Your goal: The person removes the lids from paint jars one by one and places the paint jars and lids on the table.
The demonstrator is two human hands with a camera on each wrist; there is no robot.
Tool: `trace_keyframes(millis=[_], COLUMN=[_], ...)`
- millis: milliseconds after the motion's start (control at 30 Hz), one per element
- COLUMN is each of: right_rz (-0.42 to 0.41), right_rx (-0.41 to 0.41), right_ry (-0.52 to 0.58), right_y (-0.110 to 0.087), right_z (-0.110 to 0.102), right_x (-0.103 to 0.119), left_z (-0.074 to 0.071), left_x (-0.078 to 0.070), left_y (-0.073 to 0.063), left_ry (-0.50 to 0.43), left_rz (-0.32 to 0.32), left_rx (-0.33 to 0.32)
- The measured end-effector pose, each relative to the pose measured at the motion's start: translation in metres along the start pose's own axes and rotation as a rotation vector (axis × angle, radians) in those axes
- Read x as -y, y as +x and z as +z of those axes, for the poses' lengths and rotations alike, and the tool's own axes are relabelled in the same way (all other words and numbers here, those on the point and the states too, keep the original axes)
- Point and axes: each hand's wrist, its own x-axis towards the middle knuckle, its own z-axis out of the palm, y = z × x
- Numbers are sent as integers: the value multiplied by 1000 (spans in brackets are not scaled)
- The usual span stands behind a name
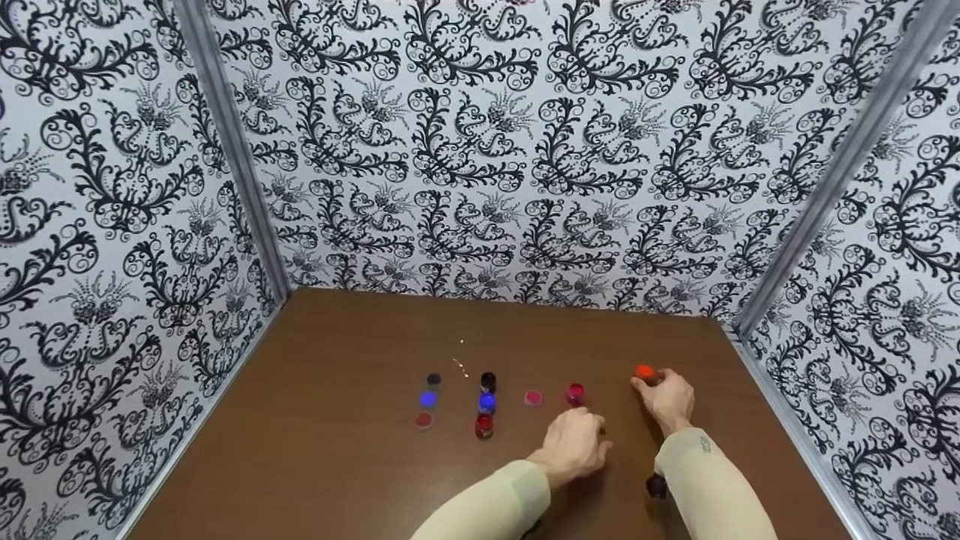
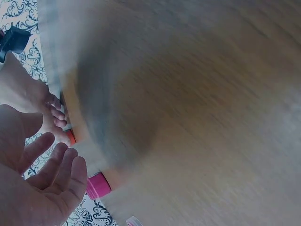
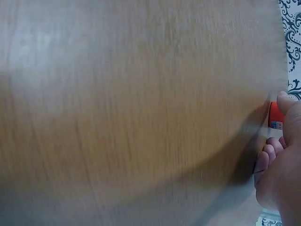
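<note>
My right hand (image 1: 670, 399) holds a small orange jar (image 1: 643, 372) near the table's right side, between thumb and fingers. In the right wrist view, the orange jar shows a small label beside the thumb. My left hand (image 1: 573, 442) is over the table with its fingers loosely bent and nothing in them. Just beyond it stands a small pink jar (image 1: 575, 394), also seen in the left wrist view as a pink jar (image 2: 98, 186). A pink round lid (image 1: 533, 398) lies left of that jar.
Black (image 1: 488, 382), blue (image 1: 487, 403) and red (image 1: 484, 426) jars form a column at mid-table. Left of them are dark (image 1: 433, 380), blue (image 1: 427, 399) and red (image 1: 424, 421) round lids. Patterned walls (image 1: 480, 150) enclose the brown table (image 1: 337, 450).
</note>
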Motion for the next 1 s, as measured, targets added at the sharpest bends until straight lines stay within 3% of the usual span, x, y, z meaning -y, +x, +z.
trace_keyframes(millis=[267, 667, 1000], right_rz=[45, 67, -19], right_rx=[15, 29, 19], right_ry=[30, -43, -45], right_y=[-1, -3, -6], right_z=[-5, -1, 4], right_x=[7, 1, 6], left_z=[-5, -3, -4], left_x=[-1, 2, 23], left_y=[0, -4, -1], left_ry=[-4, -13, -79], left_rz=[17, 15, -63], left_rx=[24, 33, 71])
